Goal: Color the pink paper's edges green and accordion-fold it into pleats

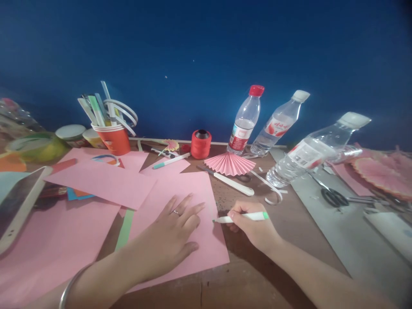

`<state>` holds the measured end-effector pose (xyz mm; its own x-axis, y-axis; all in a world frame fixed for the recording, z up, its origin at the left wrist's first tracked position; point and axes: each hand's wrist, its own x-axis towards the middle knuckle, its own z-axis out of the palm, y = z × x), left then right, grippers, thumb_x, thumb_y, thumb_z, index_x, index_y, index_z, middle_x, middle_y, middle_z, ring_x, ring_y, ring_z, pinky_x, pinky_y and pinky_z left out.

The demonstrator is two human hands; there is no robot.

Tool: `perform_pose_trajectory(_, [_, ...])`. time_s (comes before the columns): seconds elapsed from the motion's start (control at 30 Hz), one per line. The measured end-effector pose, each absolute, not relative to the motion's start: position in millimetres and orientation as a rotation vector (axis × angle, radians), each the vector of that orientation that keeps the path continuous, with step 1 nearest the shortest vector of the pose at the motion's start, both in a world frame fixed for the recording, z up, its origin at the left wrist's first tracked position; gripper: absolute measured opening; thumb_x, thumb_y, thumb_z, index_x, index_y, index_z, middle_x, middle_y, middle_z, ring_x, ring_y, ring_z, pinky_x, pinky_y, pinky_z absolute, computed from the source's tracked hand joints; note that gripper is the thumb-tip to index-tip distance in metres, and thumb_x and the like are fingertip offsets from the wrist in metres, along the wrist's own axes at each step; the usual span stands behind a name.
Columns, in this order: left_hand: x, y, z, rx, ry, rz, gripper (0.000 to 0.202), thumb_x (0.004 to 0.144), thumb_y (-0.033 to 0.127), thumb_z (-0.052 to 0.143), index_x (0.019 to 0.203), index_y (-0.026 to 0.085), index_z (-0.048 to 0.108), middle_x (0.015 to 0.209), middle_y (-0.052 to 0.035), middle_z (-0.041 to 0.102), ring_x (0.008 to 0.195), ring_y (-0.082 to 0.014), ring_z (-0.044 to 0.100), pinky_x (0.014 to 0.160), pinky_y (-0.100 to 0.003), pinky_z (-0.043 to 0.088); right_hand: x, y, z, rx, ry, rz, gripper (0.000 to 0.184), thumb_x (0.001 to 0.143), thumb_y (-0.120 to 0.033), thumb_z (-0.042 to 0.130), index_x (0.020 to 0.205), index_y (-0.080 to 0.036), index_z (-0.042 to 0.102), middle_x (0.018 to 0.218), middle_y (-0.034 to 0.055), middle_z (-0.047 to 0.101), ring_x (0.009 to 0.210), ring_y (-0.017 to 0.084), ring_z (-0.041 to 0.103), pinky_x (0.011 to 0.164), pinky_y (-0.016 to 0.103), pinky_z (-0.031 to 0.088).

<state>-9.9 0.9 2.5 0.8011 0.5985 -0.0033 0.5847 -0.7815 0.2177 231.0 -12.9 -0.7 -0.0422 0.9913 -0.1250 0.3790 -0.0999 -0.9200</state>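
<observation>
My left hand lies flat with spread fingers on a sheet of pink paper, a ring on one finger. In my right hand is a white marker pen with a green end, gripped between thumb and fingers. Its green tip is at the sheet's right edge; whether it touches the paper I cannot tell. Beyond the sheet lie a white-handled utility knife and a pleated pink paper fan. Another marker lies near the sheet's far edge.
An orange paper cup holds pens and paper strips at the back left. A red thread spool stands at the back middle. Several water bottles line the back right. Scissors rest on a grey sheet. A phone is far left.
</observation>
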Motion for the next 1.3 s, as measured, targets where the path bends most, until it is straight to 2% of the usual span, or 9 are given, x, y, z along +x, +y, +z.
perform_pose_trajectory(0.4, [-9.7,0.2,2.3,2.772,0.93,0.078,0.028,0.091,0.036,0.045,0.115,0.023,0.05,0.147,-0.0041,0.032,0.14,-0.029,0.01,0.113,-0.055,0.014,230.8,-12.7,1.9,-1.518,-1.28,1.351,0.018,0.062,-0.025,0.052,0.045,-0.02,0.047,0.043,-0.0009,0.057,0.041,0.013,0.053,0.043,0.024,0.04])
perform_pose_trajectory(0.77, [-8.0,2.7,-2.6,2.791,0.987,0.067,0.026,0.091,0.037,0.044,0.112,0.022,0.05,0.151,-0.0045,0.025,0.141,-0.0304,0.007,0.111,-0.057,0.014,228.8,-13.6,4.3,-1.55,-1.44,1.147,0.023,0.072,-0.022,0.052,0.05,-0.019,0.053,0.047,-0.0005,0.061,0.046,0.013,0.058,0.046,0.022,0.043])
perform_pose_trajectory(1.07, [-7.7,2.6,-2.1,2.788,0.991,0.075,0.026,0.092,0.037,0.043,0.111,0.021,0.05,0.151,-0.0048,0.025,0.14,-0.0305,0.007,0.111,-0.057,0.014,229.6,-14.5,2.4,-1.545,-1.45,1.15,0.022,0.073,-0.021,0.052,0.051,-0.019,0.054,0.048,-0.0005,0.062,0.047,0.013,0.057,0.047,0.023,0.042])
perform_pose_trajectory(1.3, [-7.7,2.5,-1.8,2.784,0.984,0.119,0.024,0.092,0.037,0.042,0.107,0.021,0.051,0.15,-0.005,0.026,0.141,-0.0296,0.007,0.112,-0.056,0.012,230.3,-13.5,0.5,-1.534,-1.414,1.254,0.022,0.068,-0.022,0.052,0.047,-0.02,0.048,0.046,-0.0009,0.06,0.043,0.013,0.055,0.044,0.023,0.04])
